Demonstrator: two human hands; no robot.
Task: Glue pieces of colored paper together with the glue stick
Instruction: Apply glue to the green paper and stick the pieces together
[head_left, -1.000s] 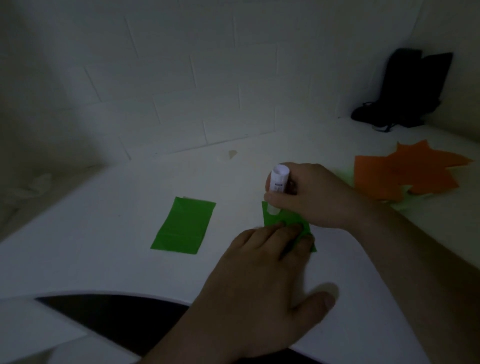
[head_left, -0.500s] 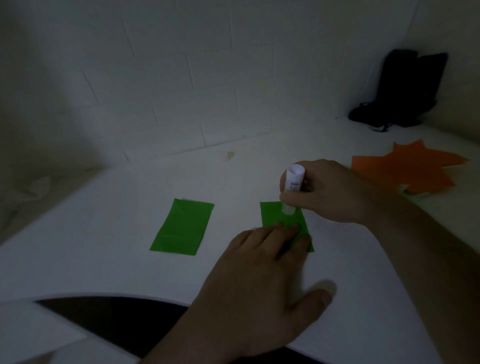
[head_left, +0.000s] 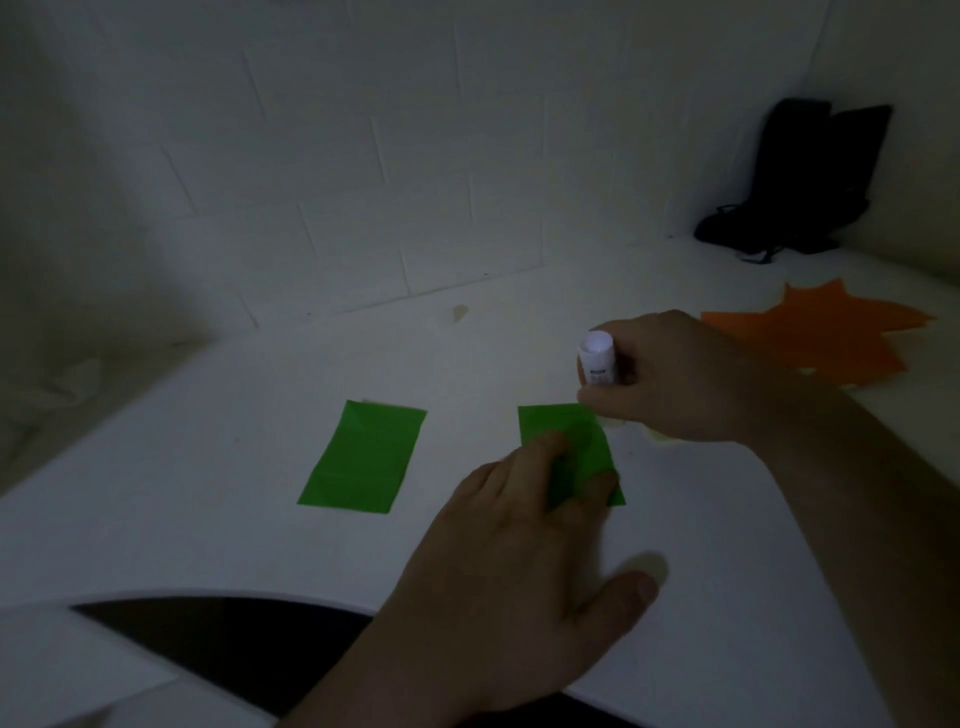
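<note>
A: What lies furthest left on the desk (head_left: 208, 493)?

B: A green paper rectangle (head_left: 362, 457), flat on the white surface, with fold creases across it. Nothing touches it.

A: And next to it?

B: A second green paper (head_left: 582, 441), near the first but apart from it. The left hand (head_left: 519, 582) rests on its near part. The straight fingers (head_left: 545, 452) press down on the sheet, and the thumb lies spread out on the desk to the right. The hand covers much of the paper's lower half.

A: Where is the glue stick?

B: The glue stick (head_left: 598, 364) is just above the far right corner of that second green paper. It stands nearly upright, with its white round end up. The right hand (head_left: 675, 384) grips it, fingers curled round the tube. The lower tip is hidden behind the hand, so I cannot tell whether it touches the paper or the desk.

A: Anything further right?

B: A pile of orange paper (head_left: 831, 338) with pointed edges lies just behind the right hand, flat on the desk. A pale green bit shows under its near edge. In the far right corner a black bag (head_left: 800, 182) leans against the white brick wall (head_left: 363, 182).
</note>
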